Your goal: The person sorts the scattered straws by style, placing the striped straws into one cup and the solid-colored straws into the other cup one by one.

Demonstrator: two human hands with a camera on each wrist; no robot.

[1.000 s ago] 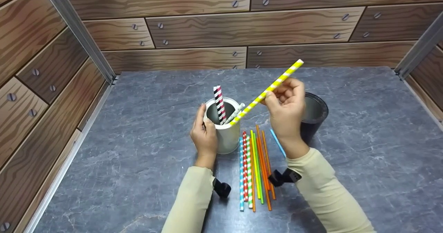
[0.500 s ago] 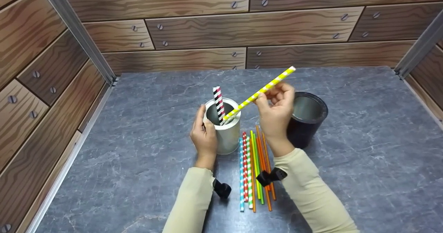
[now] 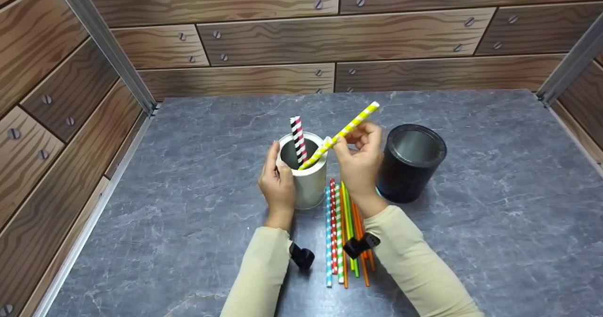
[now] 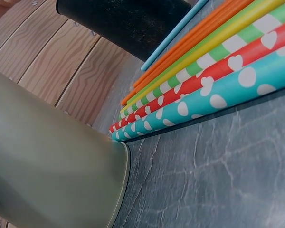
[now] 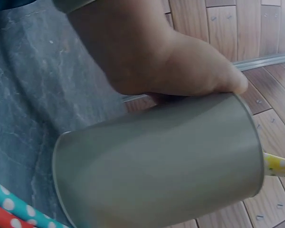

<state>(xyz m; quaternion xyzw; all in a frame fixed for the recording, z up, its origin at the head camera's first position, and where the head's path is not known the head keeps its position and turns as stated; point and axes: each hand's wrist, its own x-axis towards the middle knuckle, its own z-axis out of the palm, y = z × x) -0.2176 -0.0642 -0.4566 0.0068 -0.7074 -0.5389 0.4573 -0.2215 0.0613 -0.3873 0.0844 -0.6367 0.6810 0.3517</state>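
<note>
While the right hand pinches it between thumb and fingers, the yellow-and-white patterned straw slants with its lower end inside the mouth of the upright pale grey can, beside a black-striped straw and a pink-striped straw. The left hand clasps that can's side, thumb near the rim. Nearby on the marbled tabletop lies a row of colourful straws, and a black can stands right of the right hand.
</note>
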